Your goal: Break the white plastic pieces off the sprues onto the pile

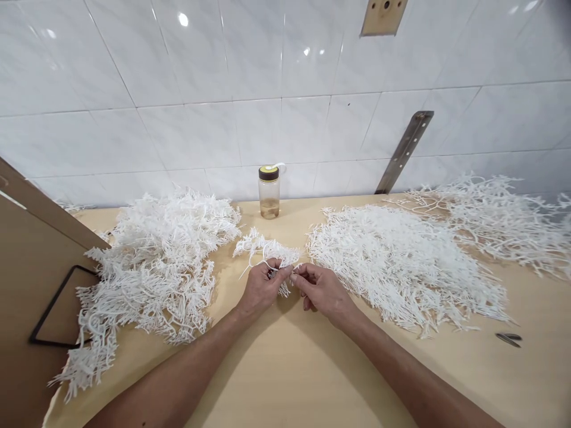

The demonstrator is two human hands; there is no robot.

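Forearms (182, 362): bare, nearest the view, reaching in from both lower corners.
Tiled wall (259, 65): pale, grey-veined, behind everything.
Table (285, 380): light wood-toned top, meeting the wall.
Right heap (401, 261): fine white branched sprigs, spread flat.
Left heap (156, 261): more white sprigs, piled higher, trailing toward the near left edge.
Far-right heap (504, 220): looser, barer white branches behind the right heap.
Wood-toned panel (35, 285): upright at the left, with a black rectangular loop (56, 306).
Metal strip (404, 153): slotted, leaning on the wall.
White sprig bunch (259, 242): between the heaps, in front of the bottle.
Left hand (266, 284): thumb and fingers gripping the bunch.
Right hand (319, 286): pinching a small white piece, mostly hidden, beside the left fingertips.
Bottle (269, 193): clear, dark-capped, part-filled, upright near the wall.
Wall plate (383, 16): beige, high up.
Small metal tool (509, 339): lying at the right; exact type unclear.
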